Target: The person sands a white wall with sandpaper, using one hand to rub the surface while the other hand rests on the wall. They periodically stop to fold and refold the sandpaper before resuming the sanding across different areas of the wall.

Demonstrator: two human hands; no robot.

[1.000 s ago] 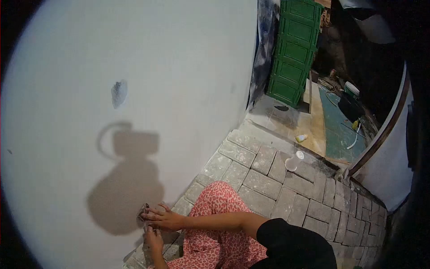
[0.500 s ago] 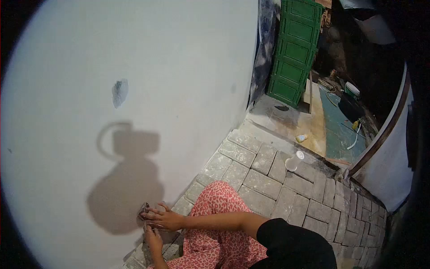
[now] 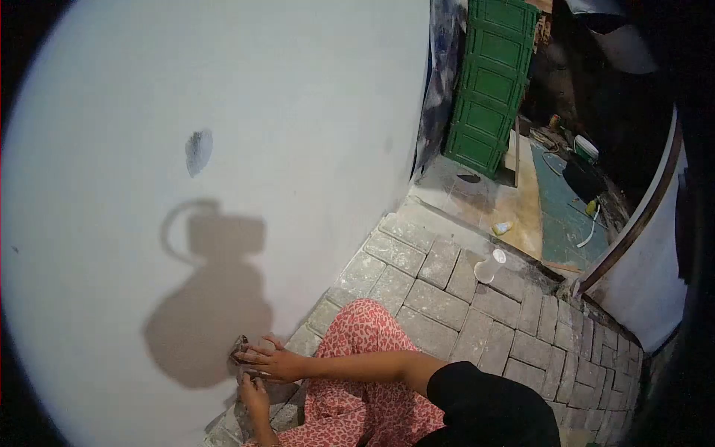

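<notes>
My right hand [image 3: 279, 363] reaches left across my legs, its fingers spread near the foot of the white wall [image 3: 320, 134]. Its fingertips lie against a small dark object [image 3: 240, 347] at the wall, too small to identify. Just below, my left hand [image 3: 255, 396] has its fingers bent and pressed together close to the right fingertips; what it pinches, if anything, is too small to tell. A grey patch [image 3: 198, 152] marks the wall higher up.
A white cup-like container [image 3: 489, 267] stands on the grey paving bricks [image 3: 436, 304]. Behind it are a raised ledge [image 3: 477, 240], a green panelled door [image 3: 488, 97] and a yellowish packet [image 3: 502, 228]. My patterned trousers [image 3: 365, 339] fill the lower middle.
</notes>
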